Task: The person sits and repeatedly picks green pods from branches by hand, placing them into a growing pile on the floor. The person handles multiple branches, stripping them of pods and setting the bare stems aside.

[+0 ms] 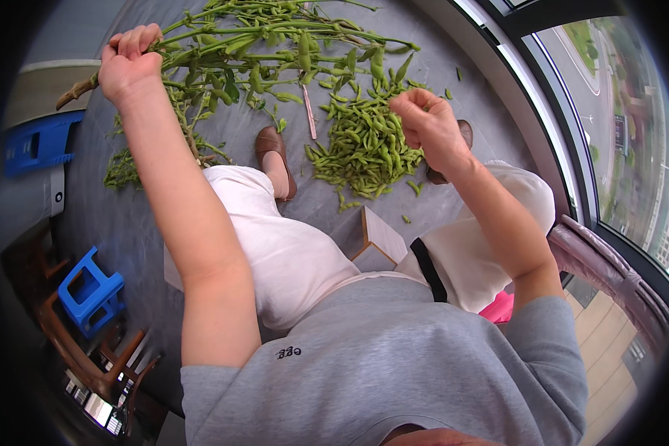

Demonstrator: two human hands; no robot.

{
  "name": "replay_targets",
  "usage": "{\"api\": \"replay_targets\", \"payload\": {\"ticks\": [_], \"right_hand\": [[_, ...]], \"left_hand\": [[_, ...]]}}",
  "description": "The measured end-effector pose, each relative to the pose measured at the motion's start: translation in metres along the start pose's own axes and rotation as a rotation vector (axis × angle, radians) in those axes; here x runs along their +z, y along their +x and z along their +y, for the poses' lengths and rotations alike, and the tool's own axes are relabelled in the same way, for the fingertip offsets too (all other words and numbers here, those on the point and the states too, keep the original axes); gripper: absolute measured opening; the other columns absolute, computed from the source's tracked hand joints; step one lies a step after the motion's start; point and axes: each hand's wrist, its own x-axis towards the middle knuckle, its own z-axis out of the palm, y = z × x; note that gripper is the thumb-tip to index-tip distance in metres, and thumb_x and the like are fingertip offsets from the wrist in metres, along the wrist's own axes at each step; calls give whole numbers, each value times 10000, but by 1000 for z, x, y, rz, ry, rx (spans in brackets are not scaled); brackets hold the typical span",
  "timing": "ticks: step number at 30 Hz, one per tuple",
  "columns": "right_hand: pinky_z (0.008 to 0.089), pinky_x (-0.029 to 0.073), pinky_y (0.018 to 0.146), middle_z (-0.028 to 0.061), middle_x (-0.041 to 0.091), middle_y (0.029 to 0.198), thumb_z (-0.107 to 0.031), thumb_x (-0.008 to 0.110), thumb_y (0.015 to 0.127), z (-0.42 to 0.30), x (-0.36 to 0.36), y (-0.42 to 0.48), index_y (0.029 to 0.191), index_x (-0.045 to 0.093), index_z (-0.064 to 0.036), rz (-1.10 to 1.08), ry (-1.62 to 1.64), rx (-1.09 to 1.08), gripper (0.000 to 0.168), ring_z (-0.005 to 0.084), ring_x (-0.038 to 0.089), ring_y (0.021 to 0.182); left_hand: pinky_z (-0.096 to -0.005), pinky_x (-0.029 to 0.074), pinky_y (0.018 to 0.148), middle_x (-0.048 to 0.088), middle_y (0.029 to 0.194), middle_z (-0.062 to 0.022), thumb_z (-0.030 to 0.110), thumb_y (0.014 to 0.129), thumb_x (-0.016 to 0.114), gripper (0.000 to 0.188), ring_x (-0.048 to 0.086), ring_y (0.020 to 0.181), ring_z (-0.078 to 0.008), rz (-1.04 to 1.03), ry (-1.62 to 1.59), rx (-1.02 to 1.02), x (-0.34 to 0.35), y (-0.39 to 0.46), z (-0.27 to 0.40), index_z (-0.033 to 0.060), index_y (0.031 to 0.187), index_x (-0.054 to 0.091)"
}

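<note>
My left hand (131,67) grips the thick woody base of a soybean plant (245,56) at the upper left. Green stems with leaves and plump pods reach right from that fist across the floor. My right hand (429,120) is raised near the right edge of a heap of loose green soybean pods (368,145), its fingers curled; whether a small thing is between them is hidden. More cut stalks (125,167) lie on the floor under and beyond my left forearm. A pinkish strip (310,114) lies between the stalks and the heap.
Brown shoes (271,150) flank the heap. Between my legs stands a box-like board piece (376,240). Blue plastic stools (92,295) and a wooden chair (78,357) are at left. A window (624,128) and a gathered curtain (607,267) line the right side.
</note>
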Motion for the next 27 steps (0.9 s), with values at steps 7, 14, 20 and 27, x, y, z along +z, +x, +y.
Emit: {"api": "replay_targets", "payload": {"ticks": [7, 14, 20, 27], "right_hand": [[204, 244, 414, -43, 392, 638, -204, 627, 859, 4, -16, 23, 1246, 463, -10, -33, 144, -81, 463, 39, 324, 492], [186, 254, 406, -25, 470, 714, -254, 638, 858, -3, 0, 21, 1211, 485, -4, -188, 294, -14, 458, 30, 347, 503], [176, 273, 420, -20, 497, 744, -245, 574, 901, -2, 5, 29, 1090, 562, -5, -225, 147, -27, 306, 32, 363, 521], [179, 330, 445, 0, 586, 728, -289, 608, 874, -10, -1, 16, 1002, 616, -14, -254, -212, -49, 304, 23, 430, 545]], "left_hand": [[-277, 198, 481, 188, 492, 8, 70, 860, 330, 198, 165, 433, -108, 16, -51, -1, 2, -2, 2, 80, 662, 325], [-275, 195, 468, 183, 487, 15, 85, 871, 329, 205, 168, 423, -103, -5, -104, -31, 0, -5, 6, 82, 666, 329], [-275, 192, 474, 178, 486, 14, 82, 873, 329, 205, 158, 424, -103, -8, -105, -41, 0, -5, 6, 81, 668, 329], [-277, 194, 473, 186, 490, 8, 76, 867, 333, 192, 160, 426, -106, -16, -117, -44, 1, -5, 5, 75, 675, 340]]}}
